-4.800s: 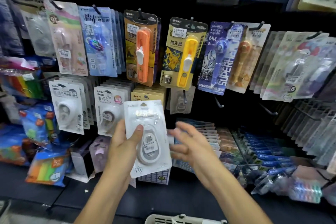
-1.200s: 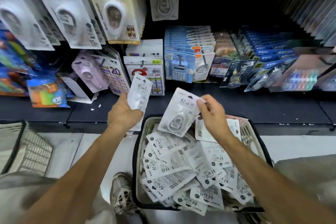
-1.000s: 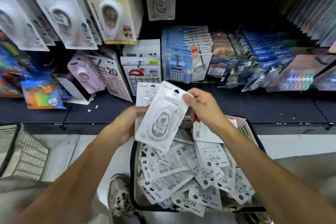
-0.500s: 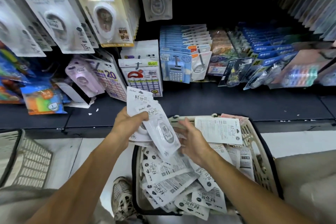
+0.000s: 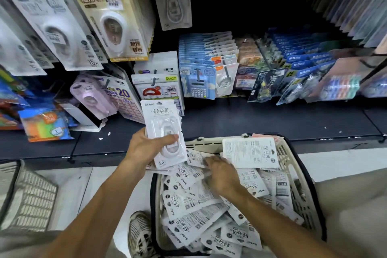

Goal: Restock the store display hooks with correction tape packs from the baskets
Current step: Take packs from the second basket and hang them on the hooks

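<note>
— So, why does the left hand hold the correction tape packs upright?

— I think to collect several before hanging. Thumb and fingers clamp them, above the basket edge.

— And the right hand?

— It reaches into the loose packs; its fingers are hidden, so I cannot tell the grip.

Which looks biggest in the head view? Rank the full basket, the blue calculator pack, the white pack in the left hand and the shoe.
1. Basket, by far.
2. Shoe and white pack held by the left hand: look alike, and nearness differs, so unranked.
3. Blue calculator pack, though farther from the camera.
</note>
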The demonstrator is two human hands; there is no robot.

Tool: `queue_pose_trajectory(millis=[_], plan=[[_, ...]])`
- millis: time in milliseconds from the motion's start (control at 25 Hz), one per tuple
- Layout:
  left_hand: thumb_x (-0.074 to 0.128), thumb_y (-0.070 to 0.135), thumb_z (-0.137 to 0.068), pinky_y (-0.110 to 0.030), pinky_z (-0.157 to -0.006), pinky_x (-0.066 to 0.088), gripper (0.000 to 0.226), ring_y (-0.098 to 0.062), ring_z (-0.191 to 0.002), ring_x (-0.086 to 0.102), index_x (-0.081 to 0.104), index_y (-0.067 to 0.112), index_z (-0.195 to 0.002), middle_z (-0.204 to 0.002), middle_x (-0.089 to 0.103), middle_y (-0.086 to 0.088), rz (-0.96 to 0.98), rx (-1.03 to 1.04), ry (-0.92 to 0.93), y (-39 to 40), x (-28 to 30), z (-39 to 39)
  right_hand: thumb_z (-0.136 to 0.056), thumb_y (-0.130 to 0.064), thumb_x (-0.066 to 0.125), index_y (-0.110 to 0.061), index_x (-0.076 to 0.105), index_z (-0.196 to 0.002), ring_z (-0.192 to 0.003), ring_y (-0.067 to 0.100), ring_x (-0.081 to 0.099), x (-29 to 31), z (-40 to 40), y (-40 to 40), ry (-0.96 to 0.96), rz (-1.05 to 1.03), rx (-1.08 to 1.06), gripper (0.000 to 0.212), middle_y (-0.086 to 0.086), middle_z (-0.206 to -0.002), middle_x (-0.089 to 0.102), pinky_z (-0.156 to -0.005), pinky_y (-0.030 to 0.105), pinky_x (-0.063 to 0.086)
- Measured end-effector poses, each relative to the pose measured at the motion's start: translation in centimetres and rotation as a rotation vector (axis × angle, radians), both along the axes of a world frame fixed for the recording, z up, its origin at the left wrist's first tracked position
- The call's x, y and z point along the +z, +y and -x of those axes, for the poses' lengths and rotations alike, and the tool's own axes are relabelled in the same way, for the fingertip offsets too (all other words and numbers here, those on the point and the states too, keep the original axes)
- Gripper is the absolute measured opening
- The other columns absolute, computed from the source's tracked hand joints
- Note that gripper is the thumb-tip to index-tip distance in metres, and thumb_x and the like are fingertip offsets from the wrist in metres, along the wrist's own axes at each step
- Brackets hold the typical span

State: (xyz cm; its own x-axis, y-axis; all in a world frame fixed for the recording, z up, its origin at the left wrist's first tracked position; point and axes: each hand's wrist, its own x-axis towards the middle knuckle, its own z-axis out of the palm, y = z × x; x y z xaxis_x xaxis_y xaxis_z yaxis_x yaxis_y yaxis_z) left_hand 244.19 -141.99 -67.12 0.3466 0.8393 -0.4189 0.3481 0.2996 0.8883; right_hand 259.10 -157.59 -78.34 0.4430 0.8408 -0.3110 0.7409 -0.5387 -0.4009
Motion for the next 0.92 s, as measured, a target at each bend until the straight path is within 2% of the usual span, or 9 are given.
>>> queue_pose_trajectory(millis=[160,240,360,440,520,600,720,800,920], plan=[[0.096,0.025,-0.065,-0.043,-0.074,0.064,0.047,-0.022,-0.084,0.076,0.069,0.026,-0.103,-0.096,0.079,0.003,-0.163,0.096,0.253,1.8,0.0,0.5,-0.103,-0.025,0.053,-0.021,0.068,-0.108,-0.081,0.015,0.067,-1.0,-2.7,-0.6,0.000,-0.230,-0.180,0.016,-0.002,-0.094,0.073,-0.063,0.022,0.046],[0.096,0.029,-0.065,-0.049,-0.081,0.062,0.053,-0.026,-0.090,0.073,0.067,0.023,-0.109,-0.103,0.076,-0.001,-0.220,0.145,0.357,3.0,0.3,0.9,-0.101,-0.014,0.057,-0.019,0.062,-0.096,-0.071,0.011,0.065,0.6,-4.3,0.2,0.331,-0.477,-0.395,0.010,-0.001,-0.087,0.070,-0.054,0.016,0.045],[0.096,0.022,-0.065,-0.036,-0.067,0.062,0.049,-0.019,-0.079,0.076,0.066,0.025,-0.103,-0.104,0.078,-0.003,-0.097,0.100,0.187,2.7,0.3,0.9,-0.100,-0.006,0.058,-0.010,0.060,-0.091,-0.049,0.012,0.058,4.3,-5.0,1.1,0.987,-0.630,-0.518,0.010,0.004,-0.067,0.068,-0.042,0.023,0.044],[0.092,0.037,-0.060,-0.032,-0.064,0.061,0.055,-0.015,-0.080,0.078,0.069,0.025,-0.108,-0.105,0.080,-0.004,0.085,-0.016,-0.006,1.2,0.7,-0.1,-0.099,-0.007,0.060,-0.010,0.060,-0.087,-0.044,0.015,0.058,6.1,-4.2,1.8,1.014,-0.555,-0.357,0.012,0.004,-0.056,0.063,-0.042,0.025,0.045],[0.088,0.049,-0.052,-0.044,-0.080,0.062,0.077,-0.025,-0.097,0.077,0.067,0.022,-0.121,-0.109,0.080,-0.006,0.245,-0.102,-0.087,0.5,1.4,-1.4,-0.098,-0.009,0.062,-0.013,0.059,-0.083,-0.042,0.015,0.057,7.3,-2.6,2.9,0.915,-0.550,-0.229,0.016,-0.001,-0.051,0.061,-0.041,0.023,0.045],[0.093,0.035,-0.052,-0.043,-0.078,0.063,0.078,-0.028,-0.095,0.078,0.066,0.020,-0.124,-0.107,0.080,-0.006,0.242,-0.158,-0.092,0.6,1.9,-1.6,-0.096,-0.012,0.065,-0.017,0.062,-0.082,-0.040,0.014,0.055,7.7,-1.0,3.8,0.915,-0.599,-0.236,0.015,-0.002,-0.051,0.061,-0.040,0.022,0.044],[0.089,0.007,-0.069,-0.036,-0.061,0.062,0.052,-0.023,-0.078,0.079,0.069,0.022,-0.114,-0.097,0.081,-0.004,0.178,-0.141,-0.013,0.5,1.3,-0.9,-0.096,-0.014,0.066,-0.021,0.071,-0.087,-0.048,0.016,0.059,6.5,-0.2,3.3,1.135,-0.604,-0.369,0.012,0.002,-0.068,0.069,-0.042,0.023,0.047],[0.088,0.008,-0.071,-0.033,-0.048,0.058,0.047,-0.020,-0.067,0.078,0.066,0.023,-0.109,-0.086,0.081,0.001,0.153,-0.096,0.042,0.2,0.4,-0.3,-0.091,-0.008,0.068,-0.026,0.066,-0.112,-0.075,0.021,0.067,3.8,-0.8,1.8,0.881,-0.431,-0.366,0.028,0.003,-0.104,0.071,-0.054,0.026,0.053],[0.089,0.010,-0.068,-0.031,-0.046,0.056,0.052,-0.022,-0.065,0.078,0.062,0.021,-0.111,-0.081,0.081,0.000,0.147,-0.013,0.048,0.3,-0.2,1.9,-0.089,-0.018,0.069,-0.027,0.037,-0.149,-0.120,0.025,0.057,-1.7,0.9,-0.3,0.131,0.031,0.038,0.069,-0.005,-0.146,0.048,-0.099,0.038,0.051]])
